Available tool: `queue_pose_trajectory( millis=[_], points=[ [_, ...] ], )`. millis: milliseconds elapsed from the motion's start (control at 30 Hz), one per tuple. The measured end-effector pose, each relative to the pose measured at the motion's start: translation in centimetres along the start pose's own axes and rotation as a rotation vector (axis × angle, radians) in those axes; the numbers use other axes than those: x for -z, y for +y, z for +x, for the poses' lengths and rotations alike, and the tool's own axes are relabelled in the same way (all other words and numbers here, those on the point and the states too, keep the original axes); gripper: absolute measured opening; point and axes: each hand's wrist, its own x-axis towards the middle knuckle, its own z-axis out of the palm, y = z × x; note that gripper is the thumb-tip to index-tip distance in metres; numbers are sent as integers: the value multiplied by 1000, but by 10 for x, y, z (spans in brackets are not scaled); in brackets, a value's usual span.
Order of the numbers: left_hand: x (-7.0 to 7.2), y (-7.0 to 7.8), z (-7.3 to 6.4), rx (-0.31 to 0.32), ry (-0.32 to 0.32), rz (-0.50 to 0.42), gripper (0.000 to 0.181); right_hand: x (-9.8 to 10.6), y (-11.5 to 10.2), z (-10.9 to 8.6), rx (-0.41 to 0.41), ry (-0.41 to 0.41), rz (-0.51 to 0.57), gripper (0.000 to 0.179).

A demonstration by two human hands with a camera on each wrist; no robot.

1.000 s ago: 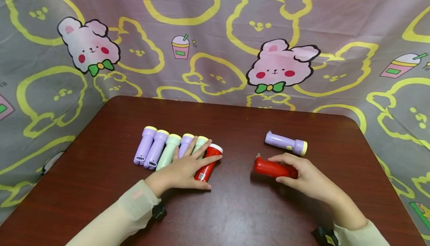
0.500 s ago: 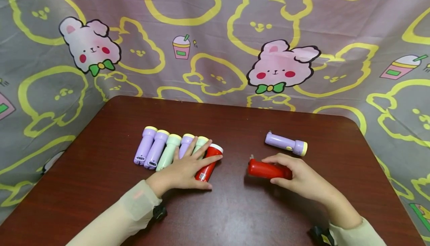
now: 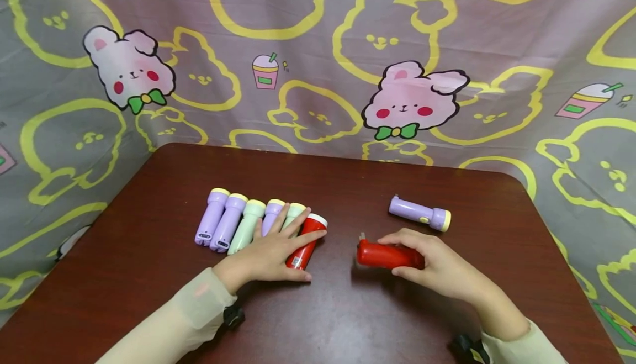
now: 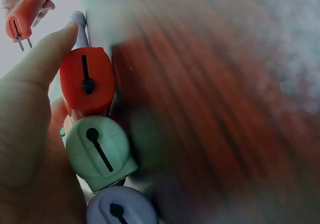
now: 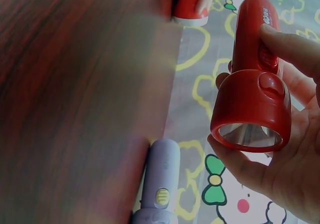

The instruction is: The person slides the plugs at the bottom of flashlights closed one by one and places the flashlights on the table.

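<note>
My right hand (image 3: pixel 429 256) grips a red flashlight (image 3: pixel 390 256) above the table, its tail pointing left with two metal plug prongs (image 3: pixel 362 237) sticking out. In the right wrist view its lens head (image 5: pixel 252 108) faces the camera and the thumb lies along the body. My left hand (image 3: pixel 265 253) lies with spread, straight fingers over the right part of a flashlight row. Under its fingers are a white-rimmed red flashlight (image 3: pixel 308 239), a green one (image 3: pixel 295 212) and a purple one (image 3: pixel 273 215), partly covered. Red (image 4: pixel 87 81) and green (image 4: pixel 100 151) tail ends sit side by side.
Further left in the row lie a green flashlight (image 3: pixel 245 228) and two purple flashlights (image 3: pixel 229 223). A lone purple flashlight (image 3: pixel 417 212) lies behind my right hand. The brown table (image 3: pixel 298 170) meets a patterned cloth (image 3: pixel 318 49) at the back and sides.
My right hand has carried the red flashlight left, toward the row. The left hand has stayed over the row. The view has shifted slightly.
</note>
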Motion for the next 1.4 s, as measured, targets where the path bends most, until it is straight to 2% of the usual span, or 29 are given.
queue_pose_trajectory(
  millis=[400,667,767,1000,1267,1400],
  points=[
    [1,0,2,-2,-10,-18,85,4,-7,-1,64,-1,-13,54],
    [1,-1,3,1,-15,-31,86,8,-13,-2,52,-26,3,54],
    [1,-2,2,3,-8,-29,87,8,-16,-1,52,-28,8,55],
    [1,-1,1,2,-2,-41,90,7,-19,1,109,-3,27,56],
    [0,0,-2,15,-8,2,94,10,-20,0,108,1,22,53],
    [1,3,-6,7,1,-24,94,10,-19,-1,113,1,29,53]
  ],
)
